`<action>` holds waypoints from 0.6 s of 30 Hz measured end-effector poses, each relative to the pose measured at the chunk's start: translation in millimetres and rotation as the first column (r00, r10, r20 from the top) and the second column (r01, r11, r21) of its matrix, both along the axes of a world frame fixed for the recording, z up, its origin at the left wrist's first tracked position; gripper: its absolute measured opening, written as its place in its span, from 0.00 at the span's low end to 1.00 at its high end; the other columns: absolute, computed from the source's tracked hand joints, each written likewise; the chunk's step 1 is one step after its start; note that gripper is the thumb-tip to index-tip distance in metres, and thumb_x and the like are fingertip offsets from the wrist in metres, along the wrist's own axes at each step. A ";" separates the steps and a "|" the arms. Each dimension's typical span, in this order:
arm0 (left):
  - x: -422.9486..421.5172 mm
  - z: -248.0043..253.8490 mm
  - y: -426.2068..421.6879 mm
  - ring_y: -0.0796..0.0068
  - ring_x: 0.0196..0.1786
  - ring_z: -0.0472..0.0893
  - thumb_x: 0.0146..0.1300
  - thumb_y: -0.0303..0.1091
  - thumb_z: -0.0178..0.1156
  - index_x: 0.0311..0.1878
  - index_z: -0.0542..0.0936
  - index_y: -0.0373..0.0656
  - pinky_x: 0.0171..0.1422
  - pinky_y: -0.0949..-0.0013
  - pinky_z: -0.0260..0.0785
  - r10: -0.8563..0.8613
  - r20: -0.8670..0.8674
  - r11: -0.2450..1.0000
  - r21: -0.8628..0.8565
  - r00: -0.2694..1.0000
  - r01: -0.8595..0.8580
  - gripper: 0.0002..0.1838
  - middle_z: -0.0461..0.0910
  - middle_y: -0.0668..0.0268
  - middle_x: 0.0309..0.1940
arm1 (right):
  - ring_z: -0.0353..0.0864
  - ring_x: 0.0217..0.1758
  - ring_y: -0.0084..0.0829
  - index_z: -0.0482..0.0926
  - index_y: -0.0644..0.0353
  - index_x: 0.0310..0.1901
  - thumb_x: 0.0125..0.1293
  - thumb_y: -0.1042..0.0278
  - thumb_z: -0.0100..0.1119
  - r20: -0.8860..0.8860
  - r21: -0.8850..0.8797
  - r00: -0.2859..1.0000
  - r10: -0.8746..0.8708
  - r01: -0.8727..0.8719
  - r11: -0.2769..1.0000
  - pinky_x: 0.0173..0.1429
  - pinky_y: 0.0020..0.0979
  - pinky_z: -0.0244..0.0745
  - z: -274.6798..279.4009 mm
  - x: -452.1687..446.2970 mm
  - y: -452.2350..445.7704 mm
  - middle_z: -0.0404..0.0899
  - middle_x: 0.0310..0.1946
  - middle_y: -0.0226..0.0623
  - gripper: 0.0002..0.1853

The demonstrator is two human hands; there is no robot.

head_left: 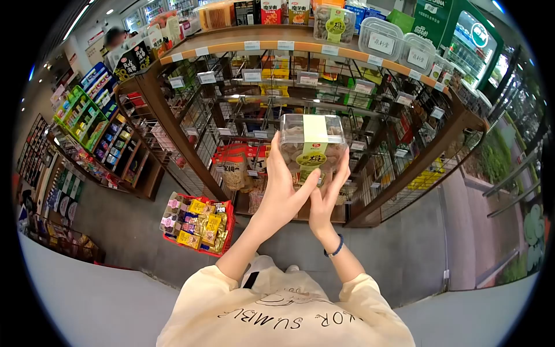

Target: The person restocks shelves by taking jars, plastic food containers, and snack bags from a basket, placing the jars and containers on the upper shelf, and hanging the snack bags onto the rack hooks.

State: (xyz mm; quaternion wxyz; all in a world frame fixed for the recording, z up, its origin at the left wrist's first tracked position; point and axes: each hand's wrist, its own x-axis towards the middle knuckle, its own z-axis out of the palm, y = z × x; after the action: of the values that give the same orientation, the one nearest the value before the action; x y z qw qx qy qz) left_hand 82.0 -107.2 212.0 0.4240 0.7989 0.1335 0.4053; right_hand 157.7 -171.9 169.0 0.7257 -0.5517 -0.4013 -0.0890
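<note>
Between my two hands is a clear plastic box of brownish dried snacks (295, 128), wrapped with a pale green paper band. My left hand (283, 188) grips its left side, the thumb across the lower front. On the right side, my right hand (329, 199) holds it with the fingers along the edge. The box is raised in front of the shelf unit (231, 47). A similar box with a green label (334, 24) stands on the top shelf behind it.
A red basket (230, 231) of packaged snacks sits on the floor to the left. Clear lidded containers (381, 39) line the top shelf at right. Another display rack (95, 124) stands at far left, with a person (114, 39) behind. Glass panes are at right.
</note>
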 end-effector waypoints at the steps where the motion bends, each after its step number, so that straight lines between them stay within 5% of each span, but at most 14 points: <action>1: 3.7 7.1 -3.6 0.62 0.68 0.53 0.60 0.32 0.58 0.69 0.38 0.34 0.70 0.61 0.48 -0.010 -0.020 1.000 0.014 1.000 0.011 0.44 0.49 0.49 0.66 | 0.45 0.68 0.46 0.40 0.66 0.69 0.55 0.70 0.54 0.004 0.010 1.000 0.006 -0.006 1.000 0.70 0.43 0.40 4.7 5.5 -4.1 0.45 0.64 0.51 0.44; 7: 27.3 33.6 -3.5 0.60 0.69 0.52 0.59 0.34 0.60 0.69 0.38 0.33 0.71 0.62 0.44 -0.040 -0.021 0.995 0.087 0.999 0.041 0.46 0.50 0.48 0.65 | 0.48 0.69 0.43 0.39 0.65 0.69 0.53 0.74 0.54 0.013 0.091 0.995 0.096 -0.097 0.991 0.71 0.41 0.43 33.1 28.9 -15.1 0.45 0.63 0.47 0.45; 9: 34.4 47.0 -1.8 0.46 0.67 0.50 0.58 0.41 0.60 0.66 0.37 0.26 0.70 0.53 0.44 -0.033 -0.043 0.980 0.194 0.999 0.041 0.49 0.47 0.39 0.64 | 0.49 0.69 0.43 0.39 0.63 0.70 0.53 0.75 0.54 0.033 0.104 0.995 0.090 -0.093 0.990 0.71 0.41 0.44 39.7 39.5 -13.8 0.45 0.63 0.47 0.45; 11: 42.0 59.8 1.9 0.47 0.67 0.50 0.57 0.40 0.61 0.66 0.37 0.25 0.70 0.55 0.44 -0.058 -0.037 0.969 0.237 0.998 0.066 0.49 0.49 0.39 0.64 | 0.49 0.69 0.42 0.39 0.62 0.70 0.54 0.76 0.54 0.068 0.116 0.995 0.068 -0.076 0.990 0.71 0.41 0.45 51.9 50.6 -13.9 0.45 0.63 0.46 0.44; 15: 59.0 78.5 19.0 0.58 0.70 0.50 0.58 0.37 0.61 0.69 0.38 0.31 0.72 0.63 0.43 -0.115 -0.027 0.956 0.267 0.993 0.118 0.48 0.48 0.46 0.66 | 0.41 0.73 0.40 0.41 0.56 0.70 0.57 0.74 0.57 -0.129 0.136 0.920 0.370 -0.353 0.925 0.73 0.44 0.43 77.6 77.6 -16.1 0.43 0.66 0.42 0.44; 18: 68.0 98.4 30.1 0.59 0.71 0.49 0.58 0.39 0.61 0.69 0.37 0.31 0.72 0.63 0.42 -0.118 -0.062 0.953 0.274 0.991 0.130 0.49 0.49 0.46 0.67 | 0.42 0.73 0.39 0.41 0.54 0.70 0.58 0.75 0.57 -0.100 0.071 0.935 0.340 -0.334 0.940 0.73 0.45 0.44 94.9 95.3 -8.6 0.43 0.66 0.41 0.44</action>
State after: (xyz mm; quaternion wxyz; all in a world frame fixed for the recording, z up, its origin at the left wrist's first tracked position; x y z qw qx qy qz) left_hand 150.0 -77.1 310.5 0.3295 0.8661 0.0345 0.3744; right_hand 253.0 -180.5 263.9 0.7658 -0.4593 -0.4464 0.0570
